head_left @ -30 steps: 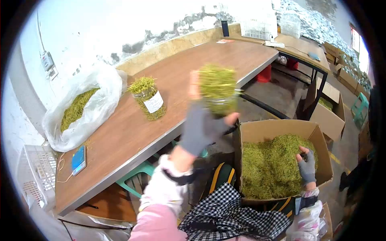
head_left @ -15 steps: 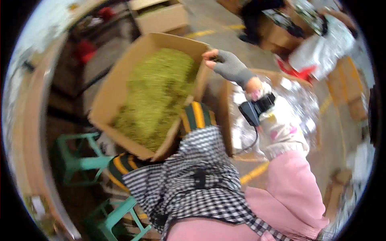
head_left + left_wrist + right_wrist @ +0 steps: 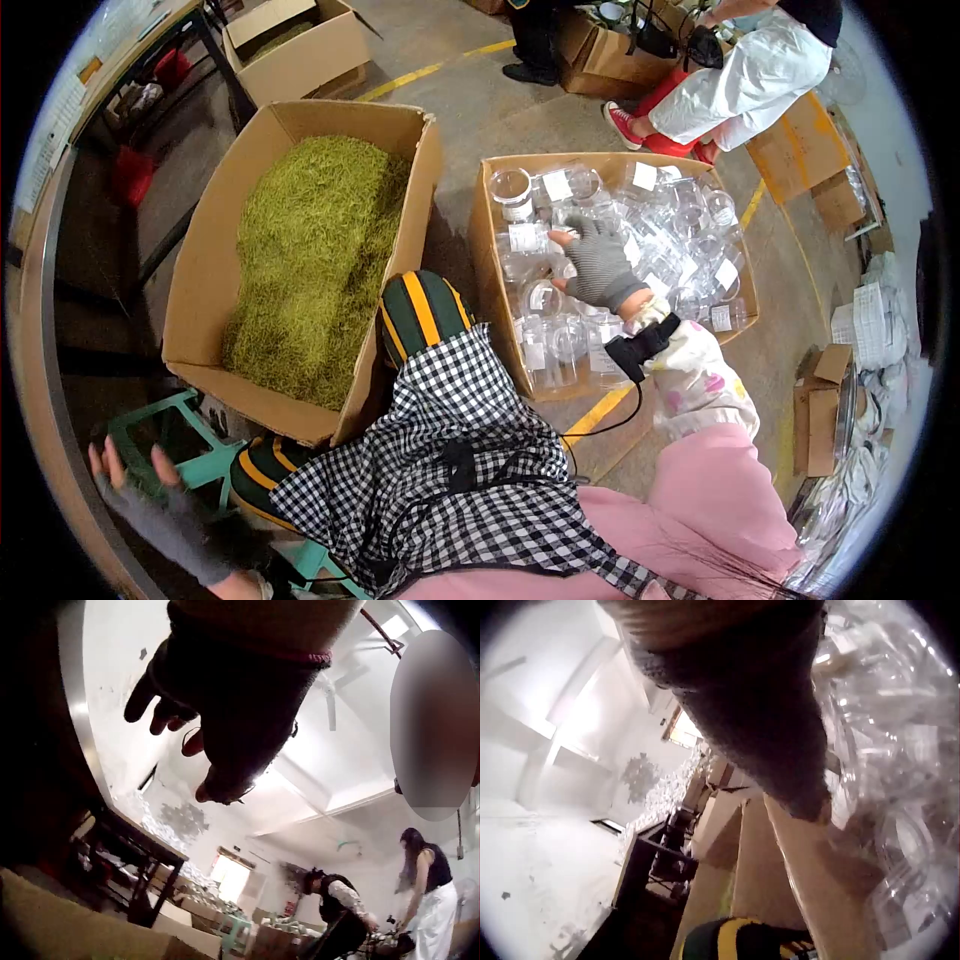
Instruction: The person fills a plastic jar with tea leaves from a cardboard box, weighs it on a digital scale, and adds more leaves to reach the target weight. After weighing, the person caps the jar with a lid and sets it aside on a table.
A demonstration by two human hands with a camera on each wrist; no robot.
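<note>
The clear plastic jars [image 3: 640, 215] are lying heaped in an open carton [image 3: 485, 280], directly under the right hand [image 3: 600, 262]. That hand is resting on them with gloved fingers stretched out, clamping nothing. Just left of it, a larger carton [image 3: 200, 270] is holding green strands [image 3: 310, 250]. The left hand [image 3: 150, 505] is hovering well apart, fingers spread and empty, beside a teal stool [image 3: 185, 405].

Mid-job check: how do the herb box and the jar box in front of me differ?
The herb box holds loose green strands, heaped; the jar box holds clear labelled jars. The right hand reaches into the jar box; no hand touches the herb box. Both are open brown cardboard on the floor.
</note>
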